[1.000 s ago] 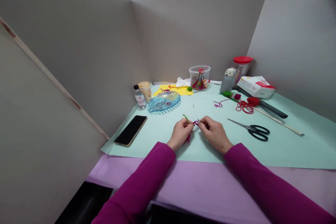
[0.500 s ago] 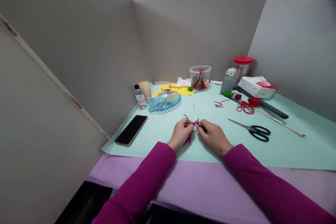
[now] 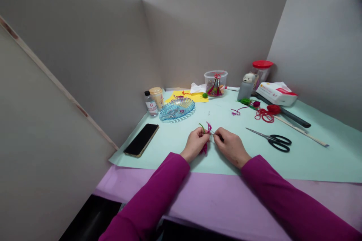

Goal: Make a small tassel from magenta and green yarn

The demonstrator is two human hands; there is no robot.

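Note:
My left hand (image 3: 195,144) pinches a small bundle of magenta yarn (image 3: 204,149), with a green strand (image 3: 201,126) curling up from its top and a magenta tuft hanging below my fingers. My right hand (image 3: 230,147) is just to the right, its fingertips closed on a thin metal needle (image 3: 215,133) whose tip points into the yarn. The fingers partly hide the bundle's middle. Both hands are above the mint-green paper (image 3: 296,162), close together. Black-handled scissors (image 3: 271,141) lie to the right of my right hand.
A black phone (image 3: 140,140) and a blue glass dish (image 3: 177,109) lie to the left. Behind stand a plastic tub (image 3: 215,83), a bottle (image 3: 151,103) and a red-lidded jar (image 3: 261,69). Red yarn (image 3: 264,116) lies at right. Grey partition walls surround the table.
My right fingertips have shifted slightly down and right, and the needle now shows clearly. The magenta yarn stands higher above my left fingers.

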